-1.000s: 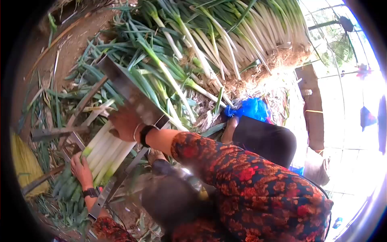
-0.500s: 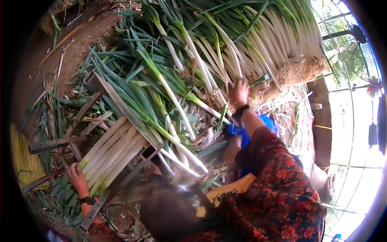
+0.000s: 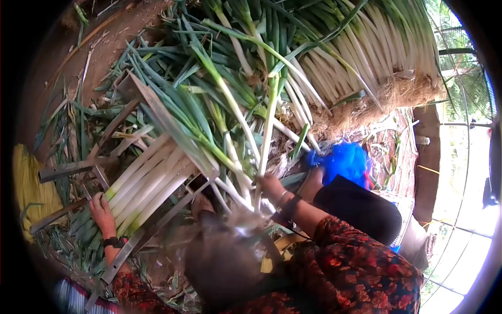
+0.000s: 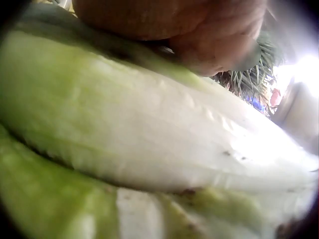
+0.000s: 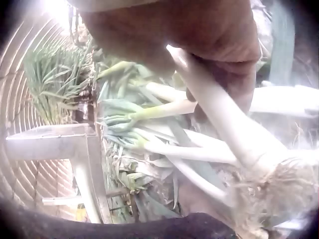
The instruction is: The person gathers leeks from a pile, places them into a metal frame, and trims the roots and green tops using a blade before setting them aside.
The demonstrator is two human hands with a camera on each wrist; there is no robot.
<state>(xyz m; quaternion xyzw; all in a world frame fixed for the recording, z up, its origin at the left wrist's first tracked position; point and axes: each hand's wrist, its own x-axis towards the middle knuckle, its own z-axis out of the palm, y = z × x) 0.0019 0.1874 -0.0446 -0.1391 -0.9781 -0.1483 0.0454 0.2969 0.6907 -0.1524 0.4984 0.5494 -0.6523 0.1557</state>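
Observation:
My left hand [image 3: 103, 214] rests on a row of thick green onions [image 3: 151, 183] at their green end, fingers extended across the stalks. The row lies inside a metal frame [image 3: 167, 125]. In the left wrist view, the fingers [image 4: 214, 45] lie over a large pale stalk [image 4: 149, 124]. My right hand [image 3: 273, 189] grips one long green onion [image 3: 269, 120] low on its white shank, leaves pointing away. From the right wrist, the hand [image 5: 199, 40] wraps round the white shank [image 5: 224, 119], with its roots [image 5: 279, 194] hanging free below.
A dense pile of rooted green onions [image 3: 361, 52] spreads at the top right. Loose green onions [image 3: 230, 104] lie between it and the frame. A blue plastic bag [image 3: 348, 162] is beside my knee [image 3: 361, 209]. Yellow sacking [image 3: 39, 188] lies at the far left.
My right hand left the frame, reached to the pile and came back toward my body with a green onion. My left hand stays on the row.

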